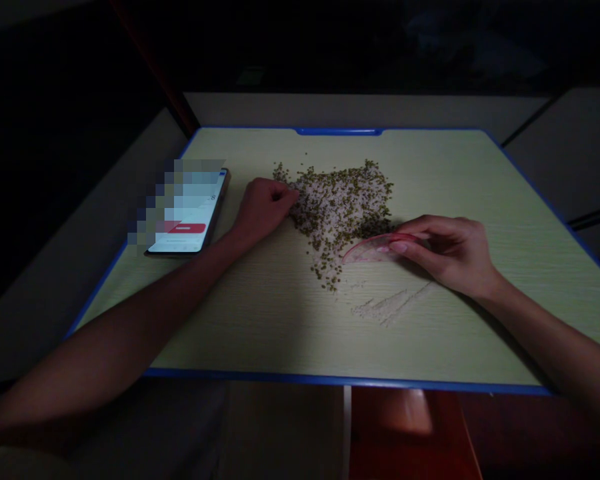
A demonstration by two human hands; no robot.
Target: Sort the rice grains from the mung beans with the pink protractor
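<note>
A loose pile of green mung beans mixed with small pale grains (337,200) spreads over the middle of the table. At the pile's left edge is my left hand (267,205), fingers curled and pressed together; whatever they may pinch is hidden. My right hand (450,250) grips a thin see-through piece with a curved red edge (370,249) between thumb and fingers. That piece is tilted low over the pile's lower right side, its shadow falling on the beans behind it. A thin smear of pale grains (387,307) lies on the tabletop below it.
A lit smartphone (190,217) lies at the left of the pale wood-grain table (260,327), close to my left forearm. Blue edging (340,382) runs round the table. Below the front edge stands a red surface (410,433). The surroundings are dark.
</note>
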